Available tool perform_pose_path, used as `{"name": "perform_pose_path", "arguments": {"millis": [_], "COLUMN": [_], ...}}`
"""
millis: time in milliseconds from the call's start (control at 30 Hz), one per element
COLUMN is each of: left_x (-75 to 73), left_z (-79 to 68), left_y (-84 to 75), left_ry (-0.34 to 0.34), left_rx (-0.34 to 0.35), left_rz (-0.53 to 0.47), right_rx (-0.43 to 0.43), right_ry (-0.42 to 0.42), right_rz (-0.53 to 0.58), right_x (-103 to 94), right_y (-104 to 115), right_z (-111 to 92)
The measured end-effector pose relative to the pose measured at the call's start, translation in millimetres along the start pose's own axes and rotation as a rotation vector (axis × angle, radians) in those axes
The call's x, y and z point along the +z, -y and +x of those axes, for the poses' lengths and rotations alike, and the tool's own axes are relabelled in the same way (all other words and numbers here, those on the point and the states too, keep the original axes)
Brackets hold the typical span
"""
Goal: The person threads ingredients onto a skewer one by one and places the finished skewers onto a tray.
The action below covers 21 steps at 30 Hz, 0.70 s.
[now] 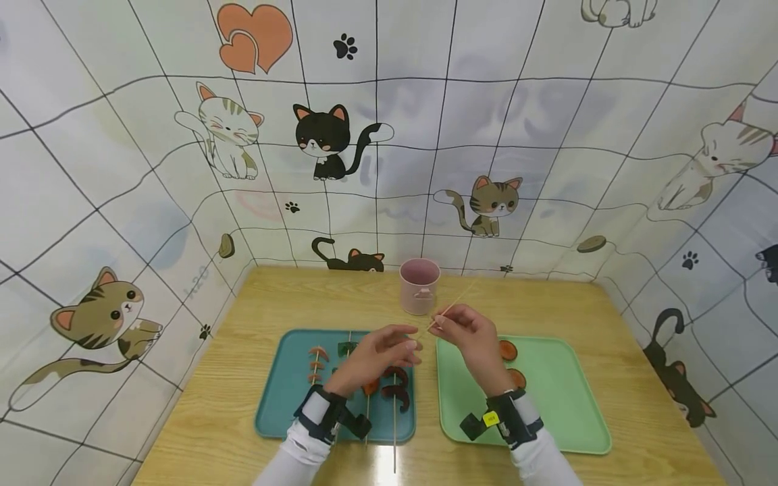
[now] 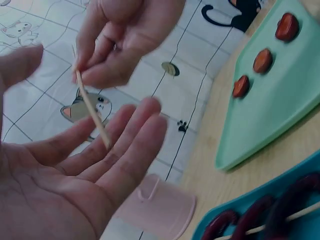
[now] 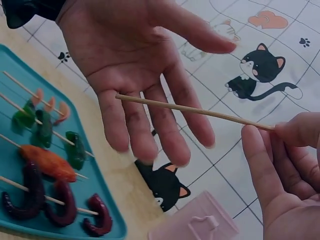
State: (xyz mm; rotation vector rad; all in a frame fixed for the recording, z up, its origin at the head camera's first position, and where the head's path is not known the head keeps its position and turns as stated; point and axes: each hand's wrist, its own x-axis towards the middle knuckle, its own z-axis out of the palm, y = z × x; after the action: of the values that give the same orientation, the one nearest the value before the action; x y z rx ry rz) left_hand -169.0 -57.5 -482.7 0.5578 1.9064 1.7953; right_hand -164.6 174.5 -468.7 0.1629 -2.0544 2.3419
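My right hand (image 1: 471,334) pinches a thin wooden skewer (image 3: 200,111) between thumb and fingertips. No food is on the skewer. With its palm turned up, my left hand (image 1: 377,354) has its fingers extended, and the skewer's blunt end lies over those fingers in both wrist views. Below the left hand is a teal tray (image 1: 276,405) bearing filled skewers: curved orange pieces (image 3: 49,104), green pieces (image 3: 44,127), a long orange piece (image 3: 47,162) and dark red curled pieces (image 3: 65,202). Three reddish round pieces (image 2: 262,61) sit on the green tray (image 1: 565,398) near the right hand.
A pink cup (image 1: 419,297) with a small handle stands at the back of the wooden table (image 1: 213,418), just behind the hands. Cat-print sheeting (image 1: 401,115) walls the table at the back and sides. One skewer sticks out past the teal tray's front edge.
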Motion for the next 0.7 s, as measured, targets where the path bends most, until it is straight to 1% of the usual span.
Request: {"name": "perform_pose_path", "arguments": {"millis": [100,233,367,500,600,700], "left_x": [7.9,15.1,20.4,25.8,29.7,32.9], "left_z": [-7.1,-14.8,-20.8,-23.2,-23.7,-25.6], "left_y": [4.4,10.3,14.7,17.2,19.2,21.2], "left_ry": [0.017,0.001,-0.019,-0.053,-0.089,-0.123], "left_rx": [-0.035,-0.049,-0.027,0.024,0.043,0.017], "left_rz": [-0.017,0.031,0.112,0.196,0.219,0.202], "right_rx": [0.028,0.079,0.103,0.118,0.136,0.153], "right_ry": [0.009,0.032,0.067,0.084,0.075,0.066], "right_rz": [0.024,0.029,0.058,0.087,0.097,0.101], "right_x": [3.9,8.3,11.6,13.3,13.8,13.9], "right_y": [-10.9,-23.5,-32.2,-38.9,-42.6,-44.6], "right_z": [-8.9,-19.6,-27.1,-32.0,-35.0,-38.0]}}
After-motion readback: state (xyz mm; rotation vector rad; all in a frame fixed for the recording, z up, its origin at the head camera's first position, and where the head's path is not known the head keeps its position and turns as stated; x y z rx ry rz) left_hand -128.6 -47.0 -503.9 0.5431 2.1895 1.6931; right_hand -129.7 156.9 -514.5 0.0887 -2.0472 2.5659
